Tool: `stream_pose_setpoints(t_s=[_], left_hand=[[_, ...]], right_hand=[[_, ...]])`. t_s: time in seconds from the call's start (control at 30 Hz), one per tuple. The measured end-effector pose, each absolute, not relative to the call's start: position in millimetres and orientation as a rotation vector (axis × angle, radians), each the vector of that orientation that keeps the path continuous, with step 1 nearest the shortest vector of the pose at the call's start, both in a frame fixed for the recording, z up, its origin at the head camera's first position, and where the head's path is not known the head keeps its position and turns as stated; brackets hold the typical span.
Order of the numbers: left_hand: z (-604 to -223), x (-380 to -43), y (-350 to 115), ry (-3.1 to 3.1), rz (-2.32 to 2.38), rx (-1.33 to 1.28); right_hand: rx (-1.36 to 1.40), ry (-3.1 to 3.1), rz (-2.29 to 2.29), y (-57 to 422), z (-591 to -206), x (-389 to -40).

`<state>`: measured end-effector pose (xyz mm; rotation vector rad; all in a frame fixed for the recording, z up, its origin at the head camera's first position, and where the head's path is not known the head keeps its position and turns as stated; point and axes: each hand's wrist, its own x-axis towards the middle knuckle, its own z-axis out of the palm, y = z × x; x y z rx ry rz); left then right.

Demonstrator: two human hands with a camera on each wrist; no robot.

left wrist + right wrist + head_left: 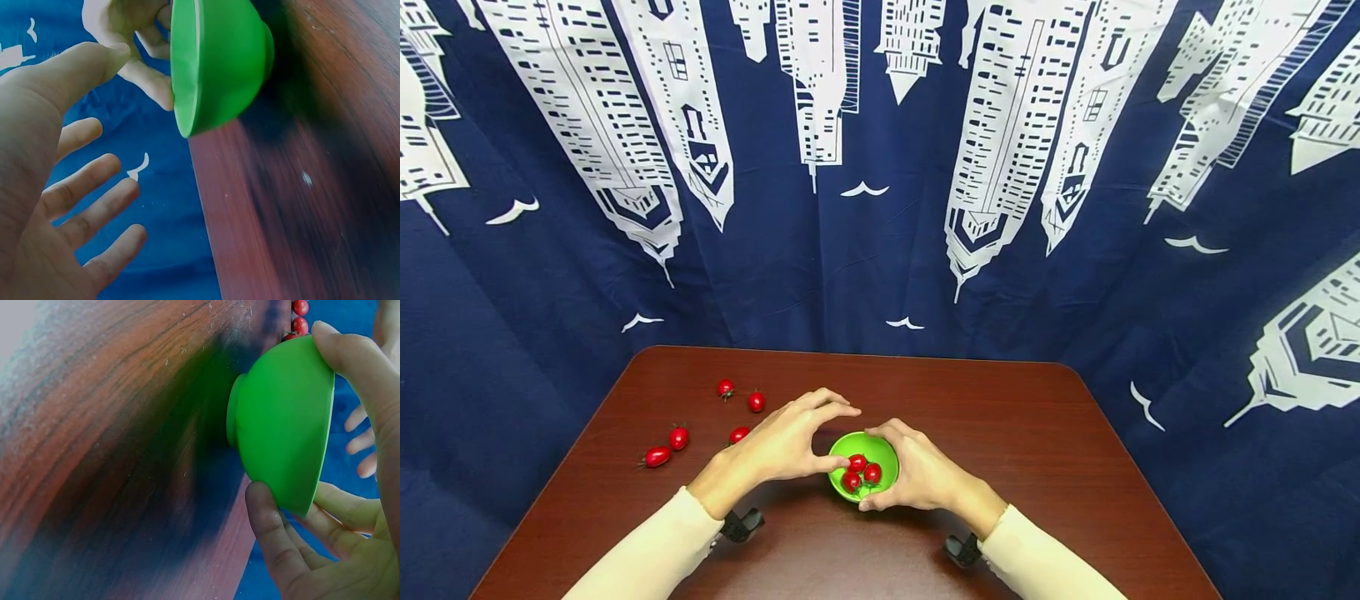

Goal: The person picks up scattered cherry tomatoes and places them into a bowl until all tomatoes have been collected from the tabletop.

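Observation:
A green bowl (880,452) holds three red cherry tomatoes (852,482). My right hand (922,472) grips the bowl from the right, its thumb on the near side and fingers round the far side. In the right wrist view the bowl's foot shows close over the tabletop. To the bowl's left, my left hand (778,440) has its fingers spread and holds nothing. Its thumb overlaps the bowl's left rim in the head view, while the left wrist view shows the left fingers (103,203) apart from the bowl.
Several more cherry tomatoes lie on the left of the brown wooden table (1000,417): a pair (657,456) farthest left, two others (756,402) further back, and one (739,435) partly behind my left hand. A dark blue curtain (850,267) with white buildings hangs behind.

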<state>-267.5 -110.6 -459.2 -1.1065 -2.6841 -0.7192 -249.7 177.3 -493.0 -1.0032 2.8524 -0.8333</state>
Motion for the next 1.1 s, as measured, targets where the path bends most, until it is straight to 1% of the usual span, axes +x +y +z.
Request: stream_pose_setpoints(t_s=[0.67, 1.1], left_hand=[[-474.0, -261.2, -161.1, -2.746, -0.671, -0.881], [-482.6, -256.9, -198.7, -2.754, -0.646, -0.8]], right_hand=[[-0.999, 2.858, -0.846, 179.2, -493.8, -250.4], [-1.031, 2.863, -0.86, 177.1, -495.5, -251.4]])
